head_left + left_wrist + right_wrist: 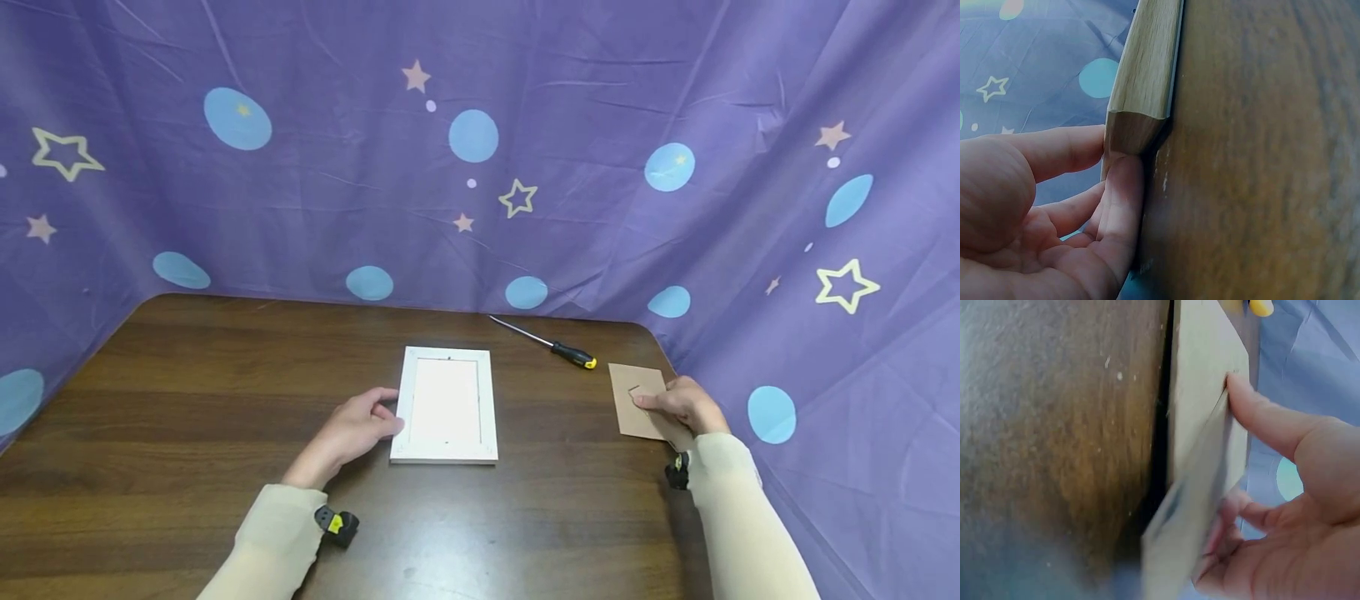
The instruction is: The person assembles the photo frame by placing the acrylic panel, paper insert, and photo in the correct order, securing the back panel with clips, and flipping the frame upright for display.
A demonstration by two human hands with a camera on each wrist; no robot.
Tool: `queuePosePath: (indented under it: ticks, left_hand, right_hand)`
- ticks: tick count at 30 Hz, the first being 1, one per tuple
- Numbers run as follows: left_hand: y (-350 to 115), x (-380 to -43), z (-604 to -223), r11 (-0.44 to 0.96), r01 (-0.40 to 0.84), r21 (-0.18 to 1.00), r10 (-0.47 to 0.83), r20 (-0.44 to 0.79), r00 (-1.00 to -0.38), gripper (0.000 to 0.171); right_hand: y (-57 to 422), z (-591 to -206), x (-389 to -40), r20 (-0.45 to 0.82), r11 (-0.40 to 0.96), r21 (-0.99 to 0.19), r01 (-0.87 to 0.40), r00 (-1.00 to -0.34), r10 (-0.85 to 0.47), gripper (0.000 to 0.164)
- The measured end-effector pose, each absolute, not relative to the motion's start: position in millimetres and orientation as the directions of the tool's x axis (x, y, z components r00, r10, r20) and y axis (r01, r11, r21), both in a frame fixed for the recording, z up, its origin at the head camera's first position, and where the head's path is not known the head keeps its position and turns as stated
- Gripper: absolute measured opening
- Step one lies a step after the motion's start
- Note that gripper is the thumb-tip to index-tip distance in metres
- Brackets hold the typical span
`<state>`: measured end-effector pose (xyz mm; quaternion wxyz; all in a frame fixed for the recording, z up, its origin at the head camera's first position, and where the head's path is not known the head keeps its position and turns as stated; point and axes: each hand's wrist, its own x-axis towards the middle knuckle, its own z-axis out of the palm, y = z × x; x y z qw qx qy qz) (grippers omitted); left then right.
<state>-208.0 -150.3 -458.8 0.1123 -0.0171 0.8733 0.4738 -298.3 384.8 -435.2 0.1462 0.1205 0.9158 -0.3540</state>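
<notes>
A white picture frame [487,408] lies on the brown table, with a plain white panel [445,400] inside its border. At its left edge, my left hand [358,432] pinches the frame between thumb and finger. The left wrist view shows the wood-toned side [1141,69] of the frame close to the tabletop. Off to the right, my right hand [688,406] holds a tan backing board [630,417] near the table's edge. A flap [1188,487] stands out from that board in the right wrist view, with the thumb at its upper end and other fingers partly hidden behind it.
A screwdriver [573,355] with a black and yellow handle lies toward the back, between the frame and the board. Behind the wooden table [225,375] hangs a purple curtain [337,167] with stars and blue dots, which also runs along both sides.
</notes>
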Motion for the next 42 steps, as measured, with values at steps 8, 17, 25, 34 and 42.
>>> queuePosePath:
  ticks: [8,17,25,34,42]
  left_hand:
    - [-151,-208,-459,0.549,-0.137,0.824,0.082,-0.216,-0.973,0.061]
    - [-152,-208,-456,0.541,-0.133,0.831,0.091,-0.214,-0.973,0.062]
    - [-151,-209,-459,0.539,-0.128,0.833,0.091,-0.208,-0.974,0.062]
    - [-152,-209,-459,0.539,-0.136,0.832,0.089,-0.216,-0.972,0.061]
    - [-152,-210,-459,0.535,-0.145,0.833,0.086,-0.225,-0.971,0.062]
  right_hand:
    - [387,-438,-298,-0.347,0.681,-0.654,0.329,-0.93,0.117,0.037]
    - [388,-422,-299,-0.227,0.708,-0.675,0.207,-0.971,0.068,0.036]
    - [373,-385,-298,-0.065,0.749,-0.655,0.104,-0.995,0.081,0.053]
    - [314,-356,-297,0.043,0.704,-0.71,-0.026,-0.999,0.007,0.056]
    - [249,-365,-298,0.035,0.573,-0.816,-0.079,-0.996,-0.087,0.051]
